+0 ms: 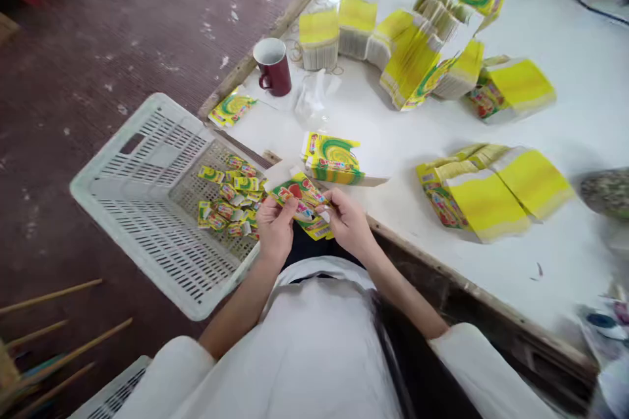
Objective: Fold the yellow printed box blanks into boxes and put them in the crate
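Between my two hands, over my lap, is a small printed carton in green, yellow and red. My left hand pinches its left end, thumb on top. The fingers of my right hand are closed on its right end, where a white flap shows. More yellow cartons lie just beneath, partly hidden by the hands. On the table edge in front is a stack of flat cartons. Left of my hands, several small folded boxes lie in a pale plastic crate.
A maroon mug stands near the table's left edge, with crumpled clear plastic beside it. Bundles of flat yellow cartons cover parts of the white table. Wooden sticks project at lower left above the floor.
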`<action>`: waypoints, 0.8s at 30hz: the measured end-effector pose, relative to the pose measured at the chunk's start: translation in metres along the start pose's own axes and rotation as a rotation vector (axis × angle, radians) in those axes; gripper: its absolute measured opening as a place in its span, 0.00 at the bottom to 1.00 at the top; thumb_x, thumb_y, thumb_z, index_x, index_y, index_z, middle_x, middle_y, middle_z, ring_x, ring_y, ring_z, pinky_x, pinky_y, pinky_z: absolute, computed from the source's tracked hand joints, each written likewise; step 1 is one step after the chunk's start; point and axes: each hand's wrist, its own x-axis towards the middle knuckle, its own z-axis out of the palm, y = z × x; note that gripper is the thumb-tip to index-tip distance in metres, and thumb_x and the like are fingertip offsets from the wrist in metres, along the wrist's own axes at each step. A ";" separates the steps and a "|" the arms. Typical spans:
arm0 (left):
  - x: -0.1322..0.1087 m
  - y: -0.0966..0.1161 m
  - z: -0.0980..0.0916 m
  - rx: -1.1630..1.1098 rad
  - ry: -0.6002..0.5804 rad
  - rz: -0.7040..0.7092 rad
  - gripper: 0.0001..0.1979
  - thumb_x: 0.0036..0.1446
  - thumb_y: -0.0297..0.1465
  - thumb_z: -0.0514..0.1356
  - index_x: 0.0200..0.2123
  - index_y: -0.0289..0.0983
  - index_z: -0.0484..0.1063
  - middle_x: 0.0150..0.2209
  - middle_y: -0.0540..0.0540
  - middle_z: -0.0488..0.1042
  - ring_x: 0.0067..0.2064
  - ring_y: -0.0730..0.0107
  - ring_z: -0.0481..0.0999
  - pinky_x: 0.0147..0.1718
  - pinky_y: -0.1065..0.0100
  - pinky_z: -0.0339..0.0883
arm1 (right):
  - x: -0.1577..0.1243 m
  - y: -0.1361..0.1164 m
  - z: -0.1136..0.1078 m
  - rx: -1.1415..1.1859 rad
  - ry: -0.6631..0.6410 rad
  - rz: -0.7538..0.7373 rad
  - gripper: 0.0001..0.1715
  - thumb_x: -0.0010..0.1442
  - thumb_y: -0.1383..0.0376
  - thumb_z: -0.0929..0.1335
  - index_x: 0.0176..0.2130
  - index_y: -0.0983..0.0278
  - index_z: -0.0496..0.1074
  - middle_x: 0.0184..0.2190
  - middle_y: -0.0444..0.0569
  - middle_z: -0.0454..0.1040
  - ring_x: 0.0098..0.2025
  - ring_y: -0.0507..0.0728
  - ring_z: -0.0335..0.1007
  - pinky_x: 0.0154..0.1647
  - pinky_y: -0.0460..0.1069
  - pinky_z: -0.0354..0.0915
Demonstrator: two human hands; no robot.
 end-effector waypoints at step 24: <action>-0.017 0.008 -0.027 1.095 -0.541 0.607 0.36 0.51 0.35 0.68 0.60 0.40 0.58 0.47 0.42 0.74 0.45 0.58 0.79 0.44 0.61 0.74 | -0.005 0.014 0.005 0.754 0.036 0.529 0.26 0.55 0.42 0.73 0.38 0.61 0.76 0.31 0.47 0.80 0.37 0.61 0.78 0.39 0.53 0.74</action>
